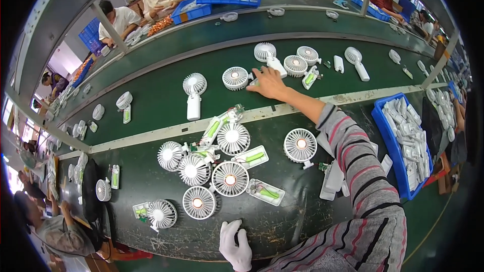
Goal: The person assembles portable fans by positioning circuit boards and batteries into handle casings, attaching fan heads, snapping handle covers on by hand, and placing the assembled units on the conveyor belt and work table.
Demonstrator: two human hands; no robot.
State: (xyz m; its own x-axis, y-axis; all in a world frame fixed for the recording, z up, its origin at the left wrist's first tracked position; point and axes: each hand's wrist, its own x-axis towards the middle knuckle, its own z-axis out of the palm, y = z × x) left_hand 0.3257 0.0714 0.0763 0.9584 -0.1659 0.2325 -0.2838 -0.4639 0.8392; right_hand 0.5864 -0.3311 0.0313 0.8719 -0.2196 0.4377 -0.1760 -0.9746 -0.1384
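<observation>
My right hand (270, 83) reaches onto the green conveyor belt with its bare fingers spread. They are over the short handle of a white handheld fan (235, 78); whether they press on it is hard to see. Under the wrist side lies a closed white handle (276, 67) of another fan. My left hand (235, 246), in a white glove, rests near the bench's front edge, fingers loosely bent and apart, holding nothing. Ahead of it is a cluster of white fans, among them one with an orange centre (230, 179). Opened handle shells with green batteries (266, 192) lie beside them.
To the right stands a blue crate (405, 143) full of white handle shells. More loose shells (333, 177) lie partly behind my right arm, near a single fan (300, 144). A pale metal rail (151, 136) divides bench from belt. Other people work across the belt and at left.
</observation>
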